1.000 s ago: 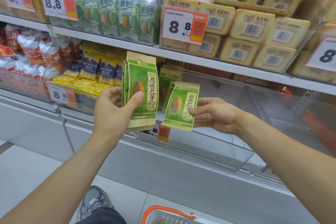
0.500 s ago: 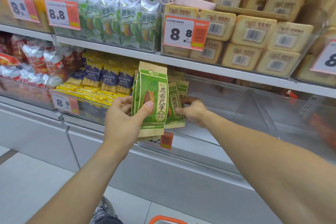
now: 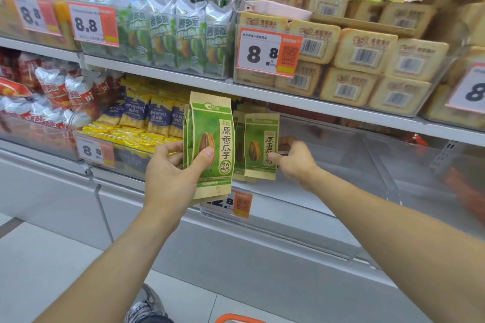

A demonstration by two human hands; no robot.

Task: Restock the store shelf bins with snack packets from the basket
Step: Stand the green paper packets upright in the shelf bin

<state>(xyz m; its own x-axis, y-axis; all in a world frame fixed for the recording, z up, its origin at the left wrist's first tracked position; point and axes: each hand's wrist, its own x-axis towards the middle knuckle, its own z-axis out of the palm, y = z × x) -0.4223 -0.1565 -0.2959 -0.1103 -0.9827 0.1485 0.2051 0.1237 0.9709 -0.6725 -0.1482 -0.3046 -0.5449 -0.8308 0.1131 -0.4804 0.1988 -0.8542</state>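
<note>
Retail shop, snack aisle. White tiered shelving (image 3: 168, 75) carries clear plastic bins (image 3: 328, 220) of packaged snacks. Orange-and-white price tags (image 3: 267, 54) reading 8.8 are clipped to the bin fronts at 9, 10 and 12 o'clock. An orange basket rim (image 3: 237, 318) shows at 6 o'clock.

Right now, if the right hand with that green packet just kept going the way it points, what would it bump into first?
The right hand points left and into the clear bin, pinching a green sunflower seed packet. Going on, that packet would probably meet the seed packets already standing in the bin first, though depth is hard to judge.
</note>
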